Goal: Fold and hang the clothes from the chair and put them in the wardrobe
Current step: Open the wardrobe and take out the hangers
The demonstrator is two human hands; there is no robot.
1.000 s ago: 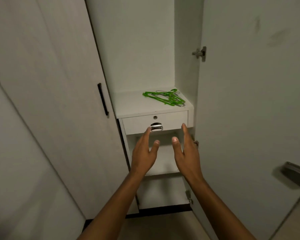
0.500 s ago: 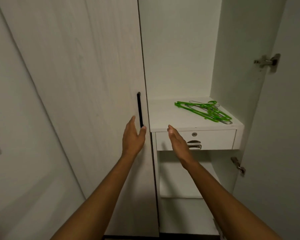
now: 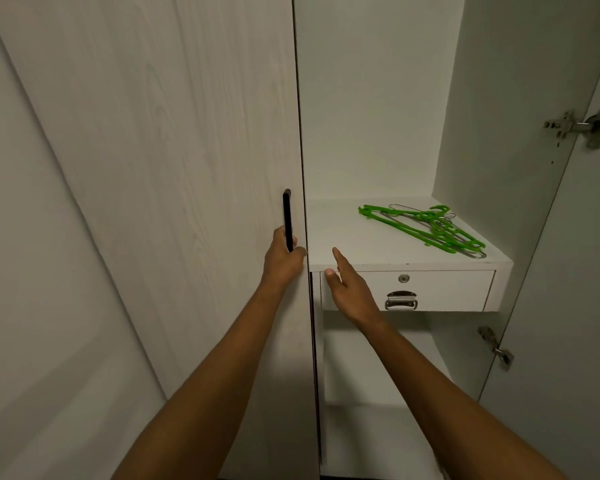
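Gripping the closed wardrobe door [image 3: 187, 168] by its black handle [image 3: 287, 220], our left hand [image 3: 282, 258] seems clenched; our right hand [image 3: 352, 289] hangs released, green hangers [image 3: 426, 228] beyond its fingertips.

The closed wardrobe door [image 3: 174, 168] has a pale wood-grain laminate face with a matt finish; its handle [image 3: 287, 220], at the door's right edge, is black, smooth and slightly glossy. Right of that door, the shelf [image 3: 343, 237] and inner walls are plain white board, smooth and matt. On the shelf lie hangers [image 3: 426, 226] of bright green plastic with a light sheen, mixed with thin bare metal wire ones. Below the shelf, the drawer [image 3: 458, 289] front is the same white matt board, fitted with a polished metal pull [image 3: 401, 301] and a small metal lock [image 3: 403, 278]. Far right of the door, the hinges [image 3: 579, 126] are dull grey metal.
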